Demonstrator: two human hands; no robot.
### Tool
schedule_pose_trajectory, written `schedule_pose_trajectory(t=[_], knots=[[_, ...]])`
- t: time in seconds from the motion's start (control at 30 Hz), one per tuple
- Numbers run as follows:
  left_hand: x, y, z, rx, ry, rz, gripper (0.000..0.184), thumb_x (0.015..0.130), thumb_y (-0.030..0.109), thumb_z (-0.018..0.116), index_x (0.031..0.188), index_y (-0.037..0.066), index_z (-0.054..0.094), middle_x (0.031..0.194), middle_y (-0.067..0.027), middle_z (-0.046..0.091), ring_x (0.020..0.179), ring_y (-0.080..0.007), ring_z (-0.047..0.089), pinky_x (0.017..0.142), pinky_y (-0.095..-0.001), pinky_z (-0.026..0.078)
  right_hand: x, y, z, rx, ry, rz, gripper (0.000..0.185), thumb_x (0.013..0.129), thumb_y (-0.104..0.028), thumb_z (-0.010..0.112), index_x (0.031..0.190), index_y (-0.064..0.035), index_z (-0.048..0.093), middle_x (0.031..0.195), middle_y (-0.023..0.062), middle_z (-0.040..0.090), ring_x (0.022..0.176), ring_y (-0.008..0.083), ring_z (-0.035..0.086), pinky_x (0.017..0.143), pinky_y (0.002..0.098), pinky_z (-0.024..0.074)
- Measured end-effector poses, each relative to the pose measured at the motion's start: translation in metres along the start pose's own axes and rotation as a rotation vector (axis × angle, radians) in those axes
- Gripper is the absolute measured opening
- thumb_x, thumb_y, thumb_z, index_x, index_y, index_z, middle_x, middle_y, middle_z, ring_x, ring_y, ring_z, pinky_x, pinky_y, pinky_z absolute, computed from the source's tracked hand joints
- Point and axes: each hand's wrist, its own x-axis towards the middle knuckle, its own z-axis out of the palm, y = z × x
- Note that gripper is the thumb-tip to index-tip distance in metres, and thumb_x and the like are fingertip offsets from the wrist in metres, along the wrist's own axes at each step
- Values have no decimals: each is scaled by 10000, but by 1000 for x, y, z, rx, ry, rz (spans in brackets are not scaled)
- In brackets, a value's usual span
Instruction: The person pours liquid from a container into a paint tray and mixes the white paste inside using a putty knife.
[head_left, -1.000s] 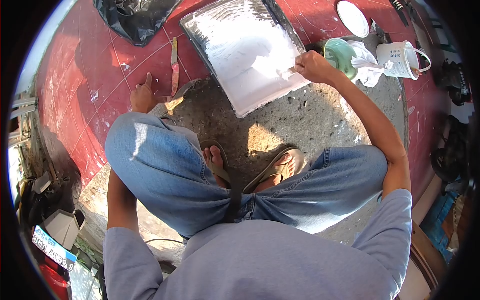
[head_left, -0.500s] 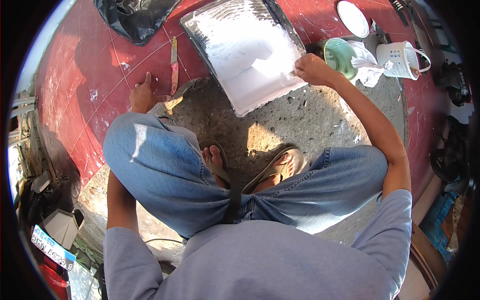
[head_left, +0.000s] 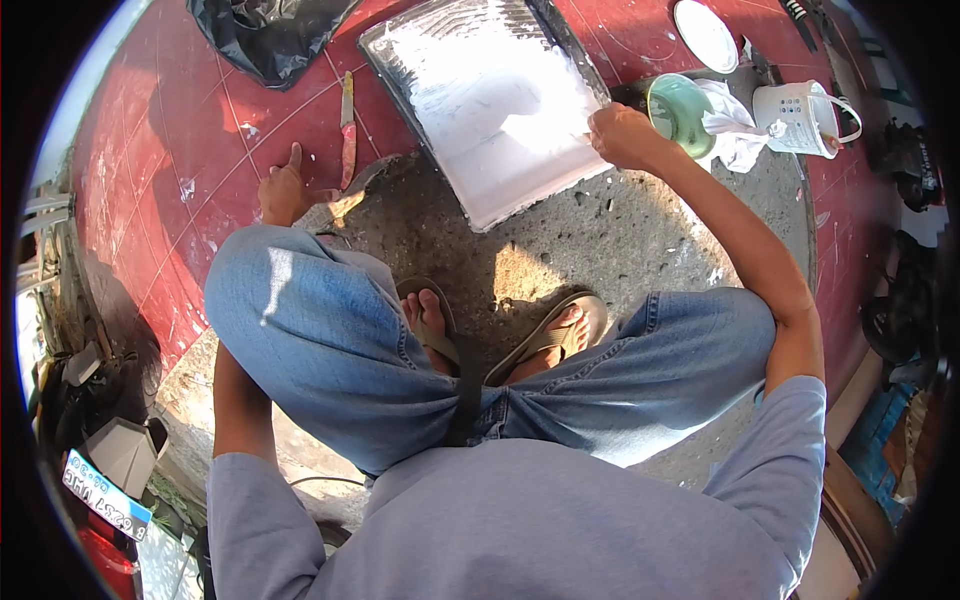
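Note:
A black paint tray (head_left: 462, 185) full of white paint lies on the ground in front of my feet, its upper end ridged and streaked. My right hand (head_left: 628, 138) is closed at the tray's right rim, fingertips just over the paint's edge. Whatever those fingers pinch, the rim or something small, is hidden. Beyond my left knee hangs my left hand (head_left: 287, 190), holding nothing, with index finger and thumb stretched apart. Close to its right lies a knife (head_left: 349, 140) with a red handle and a yellowish blade, apart from the hand.
Right of the tray stand a green translucent tub (head_left: 678, 115), a crumpled white cloth or bag (head_left: 738, 130) and a white bucket (head_left: 790, 115). A white lid (head_left: 706, 38) lies behind them. A black plastic bag (head_left: 272, 40) sits at the back left on red tiles.
My right hand has shifted very slightly at the tray's rim, its fingertips a little higher. My left hand, the knife and the tray look almost the same.

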Motion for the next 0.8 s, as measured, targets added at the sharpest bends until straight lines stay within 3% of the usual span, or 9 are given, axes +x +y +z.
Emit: schedule_pose_trajectory(t=[0.1,0.23,0.37,0.47,0.63,0.73,0.8], knots=[[2,-2,3,-17,7,14,1132,451,622,721,1346,101,264,912,-188,596,868,-314,589,706,-396,482,4,-16,-1,53,-60,-187,191,755,-163,505,788,3,595,793,169,616,779,324,596,718,406,475],[2,-4,8,-4,29,26,1142,449,634,713,1351,106,253,901,-203,590,852,-317,594,710,-397,482,5,-9,1,-92,51,-4,180,740,-139,503,769,16,589,798,181,612,781,326,595,737,420,464],[5,-8,14,12,24,15,1145,450,627,711,1349,90,247,886,-196,598,854,-319,591,713,-399,475,5,-26,3,62,-134,-183,176,752,-134,501,760,15,595,749,202,606,761,332,600,676,400,487],[1,-2,5,9,-12,4,1117,478,555,742,1342,49,246,896,-176,614,891,-317,577,730,-402,456,10,-23,5,95,27,-103,185,742,-139,501,766,13,603,739,203,604,759,343,596,706,417,478],[-1,2,-3,20,-50,-17,1099,496,525,751,1343,45,240,941,-175,610,912,-321,571,747,-401,451,7,-39,5,-37,-171,-212,174,764,-153,507,760,-7,601,747,182,604,768,311,595,705,411,473],[-2,4,-7,10,-60,-11,1094,503,517,752,1345,45,236,945,-176,610,925,-320,565,763,-399,445,10,-47,8,117,85,-328,163,761,-135,488,696,-3,559,647,192,568,677,355,569,647,430,455],[-3,1,-1,-2,18,25,1124,463,594,727,1336,57,265,890,-181,610,861,-310,589,717,-393,474,10,-50,6,38,-31,-236,158,760,-147,500,730,-12,577,690,172,580,720,330,580,668,411,463]])
